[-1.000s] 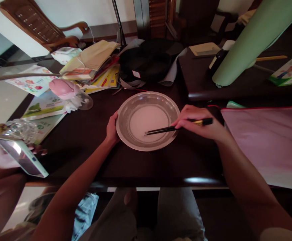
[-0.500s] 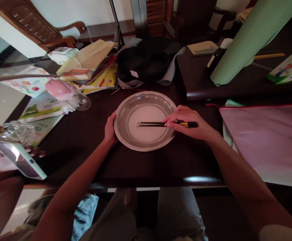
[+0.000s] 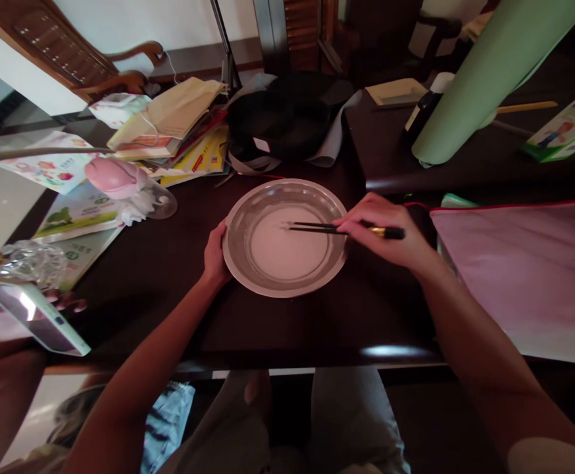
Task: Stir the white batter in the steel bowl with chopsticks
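A round metal basin (image 3: 238,263) stands on the dark table, with a pale whitish layer (image 3: 287,253) covering its bottom. My left hand (image 3: 216,253) grips the basin's left rim, its fingers partly hidden behind the wall. In my right hand (image 3: 379,227) is a pair of black chopsticks (image 3: 317,228) with gold bands near the thick ends. Their tips reach into the middle of the basin and touch or nearly touch the pale contents; which one I cannot tell.
At the left, another person's hand holds a phone (image 3: 35,316). Behind it lie a glass dish (image 3: 33,260), a pink artificial flower (image 3: 114,176) and stacked papers (image 3: 169,125). A black bag (image 3: 282,125) sits behind the basin. A green roll (image 3: 485,85) and pink pouch (image 3: 519,263) are at the right.
My right hand has moved slightly right and away from me, carrying the chopsticks, whose tips shifted the same way across the basin. My left hand stays on the rim.
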Tool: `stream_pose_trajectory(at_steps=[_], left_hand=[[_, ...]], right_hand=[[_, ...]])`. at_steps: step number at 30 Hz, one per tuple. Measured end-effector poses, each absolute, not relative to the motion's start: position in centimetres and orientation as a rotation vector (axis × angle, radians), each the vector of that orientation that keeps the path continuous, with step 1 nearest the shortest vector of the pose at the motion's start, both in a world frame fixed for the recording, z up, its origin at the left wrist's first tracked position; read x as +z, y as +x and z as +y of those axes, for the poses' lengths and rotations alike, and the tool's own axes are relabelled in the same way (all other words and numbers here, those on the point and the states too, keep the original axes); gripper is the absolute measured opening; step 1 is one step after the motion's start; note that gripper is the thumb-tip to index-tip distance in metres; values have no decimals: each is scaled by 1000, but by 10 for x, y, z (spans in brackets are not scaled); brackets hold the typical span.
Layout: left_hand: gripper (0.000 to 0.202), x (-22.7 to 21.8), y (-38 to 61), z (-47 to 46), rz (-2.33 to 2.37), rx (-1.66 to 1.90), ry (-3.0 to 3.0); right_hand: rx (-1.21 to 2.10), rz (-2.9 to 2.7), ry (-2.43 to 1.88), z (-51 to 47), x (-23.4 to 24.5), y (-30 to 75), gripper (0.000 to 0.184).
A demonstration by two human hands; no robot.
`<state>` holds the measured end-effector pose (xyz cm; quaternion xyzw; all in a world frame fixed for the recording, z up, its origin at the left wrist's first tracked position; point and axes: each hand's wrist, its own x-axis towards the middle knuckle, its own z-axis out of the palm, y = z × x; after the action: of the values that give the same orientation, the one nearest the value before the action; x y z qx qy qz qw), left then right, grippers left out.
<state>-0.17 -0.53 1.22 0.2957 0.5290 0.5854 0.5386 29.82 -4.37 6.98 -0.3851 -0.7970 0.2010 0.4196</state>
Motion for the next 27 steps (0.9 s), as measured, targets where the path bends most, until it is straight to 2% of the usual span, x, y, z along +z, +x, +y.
stream_pose_trajectory(at_steps=[4, 7, 10, 14, 17, 20, 23, 27], left_hand=[[19, 12, -1, -5, 1289, 1395, 678], [18, 12, -1, -6, 1334, 1401, 676], [20, 11, -2, -6, 1325, 1391, 724], [21, 9, -2, -5, 1320, 1380, 728], [19, 9, -2, -5, 1307, 1376, 701], [19, 10, -2, -5, 1286, 1385, 693], [19, 10, -2, -5, 1284, 1397, 695], [21, 8, -4, -5, 1272, 1387, 699]], right_hand=[[619, -1834, -1093, -49, 82, 315, 32], [764, -1974, -983, -50, 78, 304, 21], [660, -2106, -896, -46, 68, 290, 8], [494, -1950, -1102, -45, 73, 308, 14], [589, -1871, -1151, -49, 83, 321, 28], [740, -2000, -1028, -50, 81, 309, 20], [660, -2093, -918, -46, 72, 294, 11], [515, -1928, -1116, -46, 77, 307, 19]])
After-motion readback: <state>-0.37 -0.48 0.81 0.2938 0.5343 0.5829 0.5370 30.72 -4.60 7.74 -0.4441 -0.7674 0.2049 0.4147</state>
